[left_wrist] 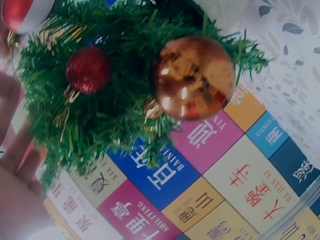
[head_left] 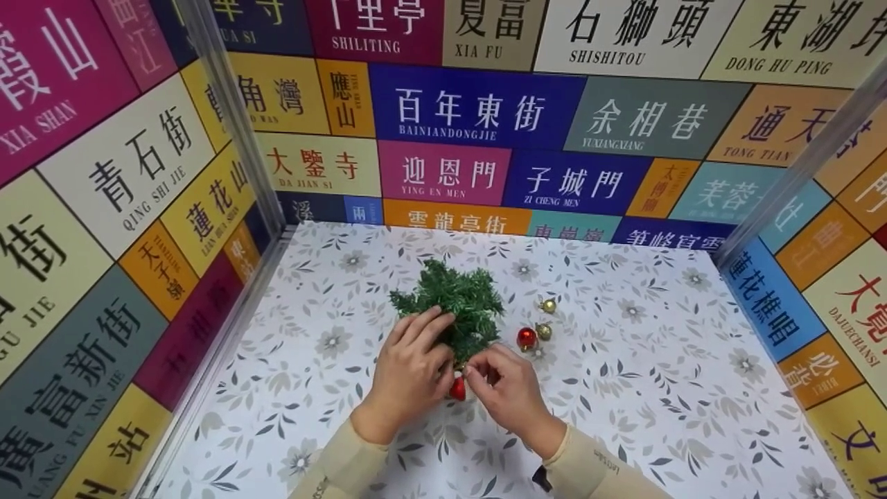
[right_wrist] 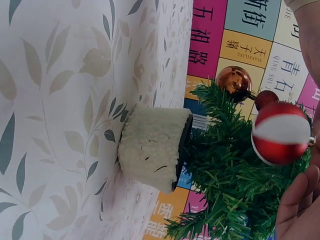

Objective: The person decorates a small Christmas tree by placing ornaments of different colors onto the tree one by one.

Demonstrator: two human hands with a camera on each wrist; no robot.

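Note:
A small green artificial Christmas tree (head_left: 468, 291) stands before me in a pot wrapped in fleecy cream cloth (right_wrist: 152, 145). My left hand (head_left: 412, 360) lies at its near left side, fingers bent into the branches, thumb and forefinger curled at a near branch; their tips are partly hidden. With thumb and forefinger, my right hand (head_left: 509, 388) pinches the gold top of a red and white bauble (right_wrist: 281, 132) at the tree's near side. A shiny copper bauble (left_wrist: 195, 77) and a dark red glittery bauble (left_wrist: 88, 70) sit among the branches.
Right of the tree, a red bauble (head_left: 527, 337) and two small gold baubles, one farther back (head_left: 549, 305), lie on the white leaf-patterned tabletop (head_left: 624, 388). Panels with colourful lettered signs (head_left: 478, 104) enclose the table at the back and both sides.

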